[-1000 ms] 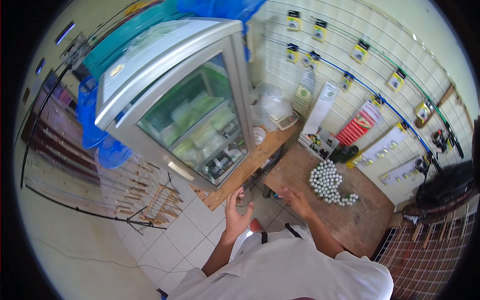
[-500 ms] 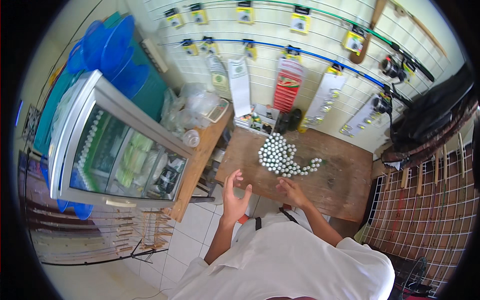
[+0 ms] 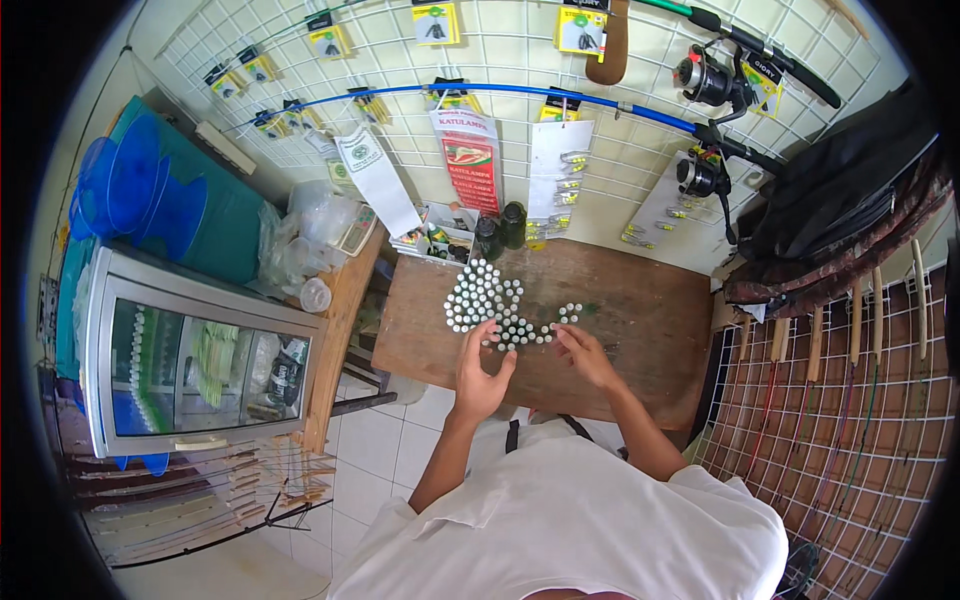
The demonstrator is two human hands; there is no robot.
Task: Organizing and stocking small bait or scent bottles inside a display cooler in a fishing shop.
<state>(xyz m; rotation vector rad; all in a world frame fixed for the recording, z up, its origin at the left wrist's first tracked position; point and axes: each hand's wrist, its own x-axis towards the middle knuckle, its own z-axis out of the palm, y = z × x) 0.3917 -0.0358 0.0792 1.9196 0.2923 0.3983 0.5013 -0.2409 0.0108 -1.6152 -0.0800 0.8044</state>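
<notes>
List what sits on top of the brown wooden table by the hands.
On the wooden table: a cluster of small white-capped bottles, two dark bottles and a small box at the back. The left hand and right hand hide whatever lies beneath them.

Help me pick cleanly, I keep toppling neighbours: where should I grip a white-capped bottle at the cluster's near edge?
Probably pinch its cap from above. The bottles stand upright and packed on the table, so their sides are blocked; only the caps show free. The left hand is nearest.
</notes>
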